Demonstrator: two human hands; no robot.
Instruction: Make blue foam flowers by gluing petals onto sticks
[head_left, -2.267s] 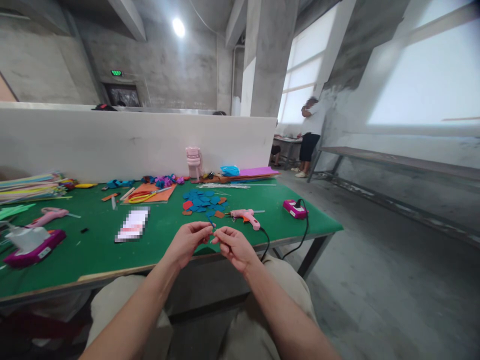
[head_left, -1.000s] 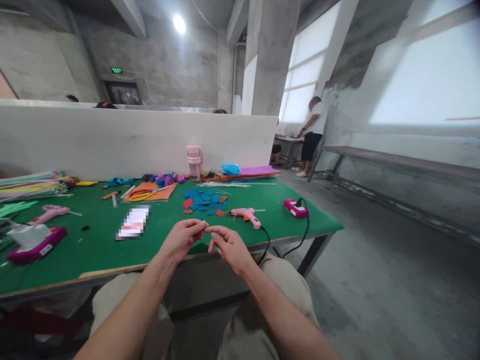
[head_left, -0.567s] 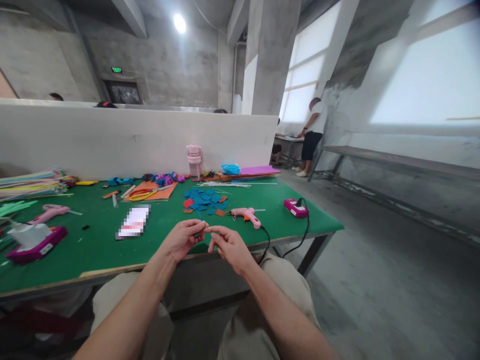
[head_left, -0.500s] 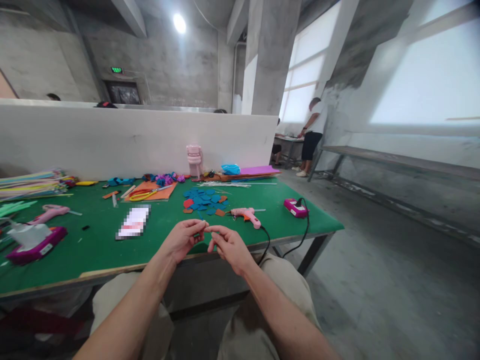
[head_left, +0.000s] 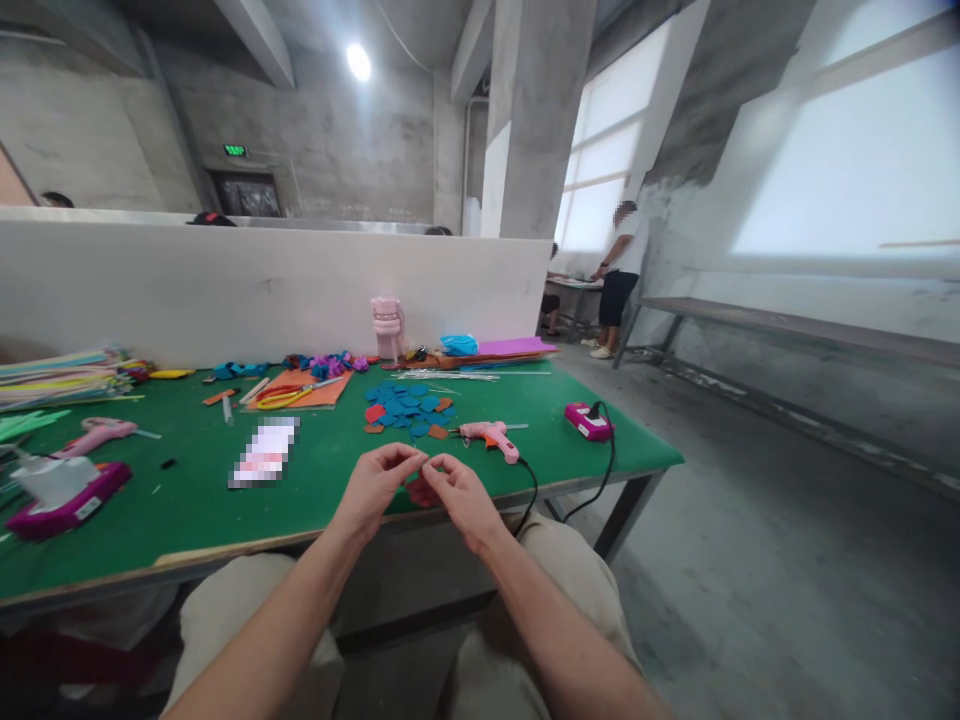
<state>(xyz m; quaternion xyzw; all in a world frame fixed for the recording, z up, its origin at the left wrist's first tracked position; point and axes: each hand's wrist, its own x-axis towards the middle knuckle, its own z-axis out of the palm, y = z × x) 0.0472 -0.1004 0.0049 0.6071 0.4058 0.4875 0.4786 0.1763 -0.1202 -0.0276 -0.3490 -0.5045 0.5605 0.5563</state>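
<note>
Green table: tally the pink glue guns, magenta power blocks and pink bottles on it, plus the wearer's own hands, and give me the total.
Pink glue guns: 2
Magenta power blocks: 2
Pink bottle: 1
Wearer's hands: 2
Total: 7

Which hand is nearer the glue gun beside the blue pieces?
Right: the right hand is left of the glue gun, on its near side; the left hand, farther left.

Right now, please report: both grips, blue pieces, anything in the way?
Left grip, right grip: close together, contents unclear. Blue pieces: piled beyond. Possible obstacle: glue gun, right of them.
</note>
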